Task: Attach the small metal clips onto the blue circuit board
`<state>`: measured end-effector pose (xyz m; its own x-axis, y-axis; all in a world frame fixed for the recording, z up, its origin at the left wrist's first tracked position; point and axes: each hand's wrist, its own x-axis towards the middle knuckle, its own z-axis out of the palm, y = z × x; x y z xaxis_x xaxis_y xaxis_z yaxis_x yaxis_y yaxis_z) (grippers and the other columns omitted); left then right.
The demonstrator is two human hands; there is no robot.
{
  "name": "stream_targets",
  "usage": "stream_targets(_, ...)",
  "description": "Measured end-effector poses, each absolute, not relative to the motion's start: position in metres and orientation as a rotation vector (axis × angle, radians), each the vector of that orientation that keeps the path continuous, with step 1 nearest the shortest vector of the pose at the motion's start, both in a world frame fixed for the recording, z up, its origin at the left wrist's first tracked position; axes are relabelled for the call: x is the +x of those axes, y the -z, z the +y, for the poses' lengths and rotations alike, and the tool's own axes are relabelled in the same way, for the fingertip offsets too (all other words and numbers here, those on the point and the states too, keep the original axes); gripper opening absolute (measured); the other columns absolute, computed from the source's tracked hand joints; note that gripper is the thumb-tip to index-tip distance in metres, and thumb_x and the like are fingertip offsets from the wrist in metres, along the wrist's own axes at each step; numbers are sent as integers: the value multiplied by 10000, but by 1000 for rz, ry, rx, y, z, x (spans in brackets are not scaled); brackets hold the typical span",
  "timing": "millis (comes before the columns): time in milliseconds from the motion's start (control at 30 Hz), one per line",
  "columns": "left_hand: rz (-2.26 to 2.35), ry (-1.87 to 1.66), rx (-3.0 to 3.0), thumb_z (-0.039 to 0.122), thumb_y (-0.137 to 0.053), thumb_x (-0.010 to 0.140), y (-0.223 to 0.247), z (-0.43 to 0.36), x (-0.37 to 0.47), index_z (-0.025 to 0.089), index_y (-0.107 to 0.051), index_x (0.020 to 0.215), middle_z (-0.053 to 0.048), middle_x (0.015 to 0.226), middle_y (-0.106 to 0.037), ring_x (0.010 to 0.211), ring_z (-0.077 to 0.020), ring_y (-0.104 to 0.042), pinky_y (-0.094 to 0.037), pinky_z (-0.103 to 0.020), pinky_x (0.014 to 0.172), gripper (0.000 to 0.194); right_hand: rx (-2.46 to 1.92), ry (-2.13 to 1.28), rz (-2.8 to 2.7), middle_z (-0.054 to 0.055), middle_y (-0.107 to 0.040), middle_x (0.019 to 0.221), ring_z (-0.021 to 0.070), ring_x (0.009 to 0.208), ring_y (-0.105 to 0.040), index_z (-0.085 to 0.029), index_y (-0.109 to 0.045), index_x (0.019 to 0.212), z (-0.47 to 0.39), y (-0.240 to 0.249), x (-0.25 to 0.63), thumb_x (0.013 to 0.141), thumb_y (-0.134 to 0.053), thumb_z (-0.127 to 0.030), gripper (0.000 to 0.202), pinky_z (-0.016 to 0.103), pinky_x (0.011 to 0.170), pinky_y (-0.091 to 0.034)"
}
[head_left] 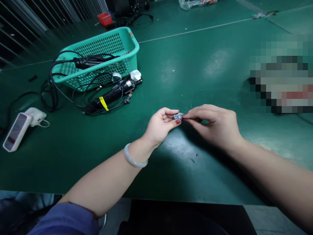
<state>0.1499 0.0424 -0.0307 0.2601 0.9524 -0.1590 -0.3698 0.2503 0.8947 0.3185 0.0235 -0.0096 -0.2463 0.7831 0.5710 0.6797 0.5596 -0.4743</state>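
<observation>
I can read no writing anywhere: the yellow label [103, 103] on the black power tool [112, 94] near the tabletop's [171, 65] far-left corner is too small to make out, and the white handheld device [21, 127] by the left edge shows only a blurred screen. My left hand [161, 125] and right hand [215, 124] meet above the middle of the tabletop, toward its near edge, both pinched on a small blue part [178, 116] held between their fingertips; it is too tiny for me to tell what it is. A pale bangle [134, 158] sits on my left wrist. The teal basket [97, 55] holds black cables [61, 85] that spill over its rim. A pixelated patch [281, 75] hides whatever lies at the right edge. The far edge's items are cut off.
</observation>
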Motion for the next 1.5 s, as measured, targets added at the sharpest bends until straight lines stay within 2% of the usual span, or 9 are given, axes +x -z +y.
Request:
stream_targets(333, 850, -1067, 856, 130, -808, 585, 30, 41, 150, 139, -609, 842, 6, 783, -689, 774, -94, -646, -478, -338, 907, 326, -1220, -107, -1951, 25, -743, 819, 161, 733, -681, -229, -711, 823, 22, 6, 318, 841, -616, -212, 98, 278, 634, -525)
stream_targets(767, 862, -1060, 857, 142, -820, 567, 30, 41, 150, 145, -602, 815, 9, 779, -678, 792, -107, -644, -467, -356, 918, 331, -1207, -104, -2031, 35, -739, 839, 189, 785, -681, -247, -708, 818, 22, 8, 320, 846, -595, -210, 123, 327, 700, -545)
stream_targets(1233, 858, -1059, 862, 149, -819, 576, 30, 41, 151, 142, -607, 819, 11, 763, -680, 740, -88, -637, -482, -333, 884, 323, -1245, -292, -1921, 7, -734, 782, 169, 704, -665, -258, -688, 752, 23, 2, 317, 831, -617, -220, 113, 307, 610, -515)
stream_targets(1500, 843, -1057, 858, 169, -828, 571, 30, 41, 150, 146, -605, 817, 18, 752, -673, 721, -80, -634, -486, -323, 875, 333, -1213, -198, -1966, 24, -737, 806, 191, 759, -678, -255, -698, 773, 23, 5, 319, 839, -597, -200, 132, 335, 664, -536)
